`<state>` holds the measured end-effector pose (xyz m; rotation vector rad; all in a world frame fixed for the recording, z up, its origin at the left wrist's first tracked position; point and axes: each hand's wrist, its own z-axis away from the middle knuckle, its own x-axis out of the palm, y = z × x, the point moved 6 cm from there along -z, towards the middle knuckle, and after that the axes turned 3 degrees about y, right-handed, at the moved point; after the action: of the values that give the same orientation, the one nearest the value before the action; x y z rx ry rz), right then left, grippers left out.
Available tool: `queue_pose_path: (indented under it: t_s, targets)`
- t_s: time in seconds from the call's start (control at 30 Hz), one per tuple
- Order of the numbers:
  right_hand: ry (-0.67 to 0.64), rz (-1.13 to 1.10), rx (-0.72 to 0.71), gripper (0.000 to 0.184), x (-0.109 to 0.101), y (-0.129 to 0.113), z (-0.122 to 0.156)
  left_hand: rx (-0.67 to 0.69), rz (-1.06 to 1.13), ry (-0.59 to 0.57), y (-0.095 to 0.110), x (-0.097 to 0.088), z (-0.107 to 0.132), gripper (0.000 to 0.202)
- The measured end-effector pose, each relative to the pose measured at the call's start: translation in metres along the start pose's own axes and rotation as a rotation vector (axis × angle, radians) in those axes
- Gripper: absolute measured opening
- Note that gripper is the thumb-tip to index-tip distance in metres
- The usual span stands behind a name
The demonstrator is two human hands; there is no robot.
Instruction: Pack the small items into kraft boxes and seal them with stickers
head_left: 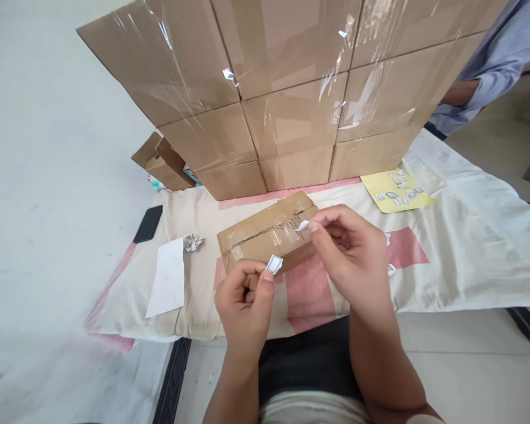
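My left hand (246, 293) is closed in a pinch on a small white sticker (274, 263) with a blue border. My right hand (351, 250) pinches a small white scrap of paper (302, 225) between thumb and forefinger. Both hands hover just in front of a small flat cardboard box (260, 232) that lies on a cream and pink cloth (459, 247). The box has a torn tape seam along its top.
A tall stack of taped cardboard boxes (287, 88) stands behind. A yellow sheet with several stickers (397, 191) lies at right. A white paper (168, 277), a crumpled scrap (193, 242) and a black phone (149, 224) lie at left. Another person's sleeve (499, 53) shows at top right.
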<state>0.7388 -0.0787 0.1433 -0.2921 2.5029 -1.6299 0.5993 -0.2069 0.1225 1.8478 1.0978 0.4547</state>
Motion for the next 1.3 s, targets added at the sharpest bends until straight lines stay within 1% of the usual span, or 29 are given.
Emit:
queue_pose_path:
  t_s: [0.03, 0.1, 0.13, 0.2, 0.27, 0.37, 0.43, 0.47, 0.53, 0.63, 0.73, 0.8, 0.93, 1.03, 1.1, 1.17, 1.23, 1.27, 1.3]
  targets:
    - [0.043, 0.026, -0.004, 0.007, -0.01, 0.005, -0.002, -0.003, -0.004, 0.01, -0.003, -0.001, -0.001, 0.02]
    - [0.141, 0.111, 0.005, 0.006, -0.037, 0.022, -0.006, -0.003, -0.023, 0.022, -0.009, -0.003, -0.002, 0.022]
    - [0.185, 0.175, 0.024, 0.007, -0.053, 0.034, -0.009, 0.0, -0.034, 0.026, -0.012, -0.004, -0.003, 0.022]
    - [0.233, 0.348, 0.106, 0.008, -0.089, 0.064, -0.017, 0.002, -0.054, 0.033, -0.018, -0.006, -0.005, 0.021]
    - [0.235, 0.556, 0.178, 0.009, -0.125, 0.097, -0.033, -0.02, -0.079, 0.049, -0.025, -0.01, -0.008, 0.019]
    - [0.232, 0.77, 0.201, 0.012, -0.171, 0.138, -0.071, -0.025, -0.106, 0.103, -0.03, -0.014, -0.012, 0.019]
    - [0.199, 0.861, 0.211, 0.015, -0.188, 0.164, -0.101, -0.01, -0.126, 0.137, -0.03, -0.015, -0.014, 0.02]
    - [0.173, 0.894, 0.205, 0.018, -0.192, 0.175, -0.114, -0.007, -0.143, 0.149, -0.03, -0.014, -0.014, 0.02]
    - [0.136, 0.98, 0.188, 0.023, -0.194, 0.194, -0.135, -0.004, -0.172, 0.17, -0.03, -0.012, -0.015, 0.019]
    - [0.122, 1.103, 0.104, 0.03, -0.187, 0.21, -0.149, 0.03, -0.182, 0.22, -0.028, -0.009, -0.015, 0.02]
    - [0.089, 1.163, -0.018, 0.034, -0.178, 0.214, -0.146, 0.031, -0.204, 0.254, -0.029, -0.007, -0.014, 0.02]
    - [0.036, 1.193, -0.053, 0.032, -0.175, 0.215, -0.142, 0.008, -0.223, 0.257, -0.03, -0.005, -0.013, 0.02]
    - [-0.082, 1.215, -0.013, 0.03, -0.175, 0.216, -0.133, 0.001, -0.247, 0.254, -0.031, -0.004, -0.011, 0.018]
    - [-0.116, 1.234, 0.025, 0.032, -0.175, 0.212, -0.128, 0.026, -0.234, 0.252, -0.029, -0.004, -0.011, 0.018]
    - [-0.066, 1.233, 0.005, 0.036, -0.174, 0.201, -0.127, 0.04, -0.231, 0.224, -0.027, -0.003, -0.011, 0.018]
    - [0.045, 1.17, -0.089, 0.044, -0.169, 0.175, -0.128, 0.056, -0.236, 0.194, -0.025, -0.001, -0.01, 0.018]
    - [0.135, 0.991, -0.22, 0.046, -0.157, 0.14, -0.125, 0.099, -0.248, 0.174, -0.019, 0.0, -0.009, 0.016]
    - [0.129, 0.862, -0.273, 0.042, -0.147, 0.121, -0.122, 0.134, -0.26, 0.162, -0.015, 0.001, -0.008, 0.014]
    - [0.072, 0.71, -0.307, 0.036, -0.135, 0.103, -0.118, 0.177, -0.278, 0.142, -0.01, 0.003, -0.007, 0.012]
